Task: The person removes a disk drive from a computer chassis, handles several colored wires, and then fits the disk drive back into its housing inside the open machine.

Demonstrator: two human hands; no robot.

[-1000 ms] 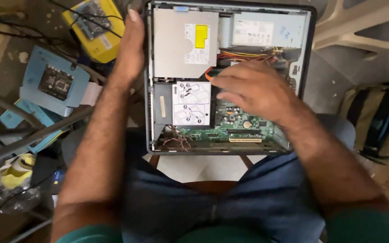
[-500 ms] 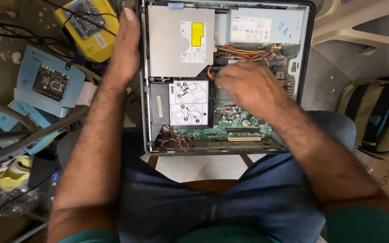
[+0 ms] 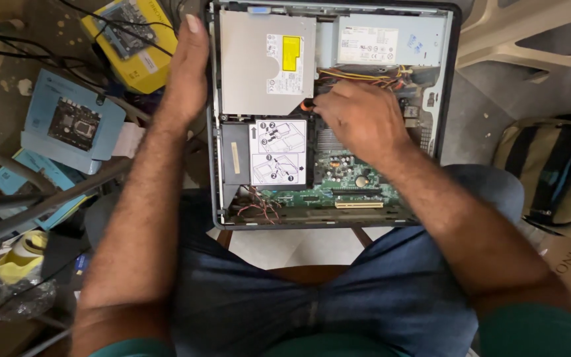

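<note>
An open desktop computer case rests on my knees, its inside facing up. My left hand lies flat against the case's left outer wall, fingers straight. My right hand reaches inside, fingers curled down among the wires beside an orange cable end, just right of the grey optical drive. Whether the fingers pinch a cable is hidden. Below the drive sits a black drive bay with a white diagram sticker. The green motherboard shows under my right wrist. A silver power supply fills the top right corner.
On the floor at left lie a yellow box and blue boxes picturing circuit boards, black cables, metal bars and a yellow tape roll. A beige chair and a striped bag stand at right.
My right hand has moved up and left, from over the motherboard to the cables beside the optical drive. My left hand stays on the case wall.
</note>
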